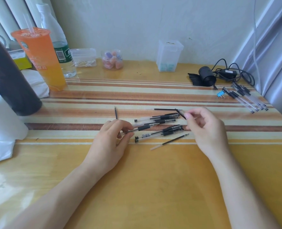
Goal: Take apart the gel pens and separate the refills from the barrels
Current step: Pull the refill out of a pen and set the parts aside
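My left hand (113,138) grips a clear gel pen (145,127) by its rear end; the pen has a black grip and no cap, and its tip points right. My right hand (206,128) pinches a small black pen cap (183,115) between thumb and forefinger, just above the table. Several capped gel pens (160,119) lie in a loose pile between the two hands. Loose refills lie apart: one refill (170,141) in front of the pile, a second refill (116,112) behind my left hand, a third refill (165,109) behind the pile.
A group of clear pens (246,98) and a blue binder clip (220,94) lie at the far right, near a black device with cable (206,76). An orange drink cup (41,58), water bottle (61,50), dark flask (9,76) and small plastic containers (169,55) stand along the back and left.
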